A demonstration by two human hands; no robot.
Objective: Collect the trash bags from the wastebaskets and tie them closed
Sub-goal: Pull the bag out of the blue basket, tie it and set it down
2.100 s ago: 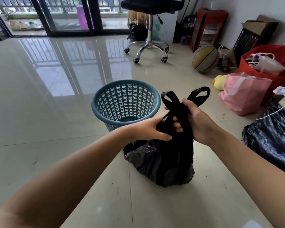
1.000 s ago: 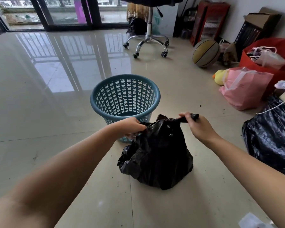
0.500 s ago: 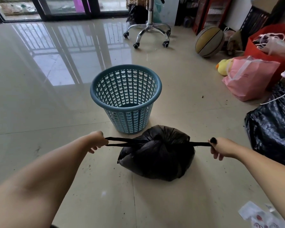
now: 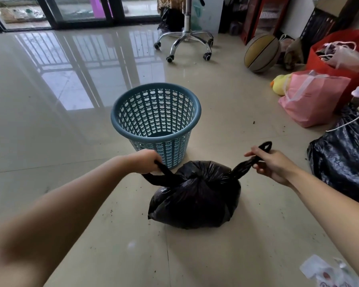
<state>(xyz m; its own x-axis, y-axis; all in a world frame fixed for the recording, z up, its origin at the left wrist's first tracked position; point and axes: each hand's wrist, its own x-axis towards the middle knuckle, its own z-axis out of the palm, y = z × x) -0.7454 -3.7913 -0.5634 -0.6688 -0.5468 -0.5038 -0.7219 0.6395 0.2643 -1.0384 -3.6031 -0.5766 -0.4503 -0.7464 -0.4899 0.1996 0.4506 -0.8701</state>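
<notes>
Hands [image 4: 147,162] apparently gripping bag handles [image 4: 245,165]

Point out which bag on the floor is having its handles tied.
The small black trash bag beside the blue wastebasket; both hands hold its handles. The pink bag sits untouched.

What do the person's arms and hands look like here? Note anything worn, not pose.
Both forearms are bare, with no sleeves in view. The left hand and right hand wear no gloves; no rings, watch or bracelets are visible.
</notes>
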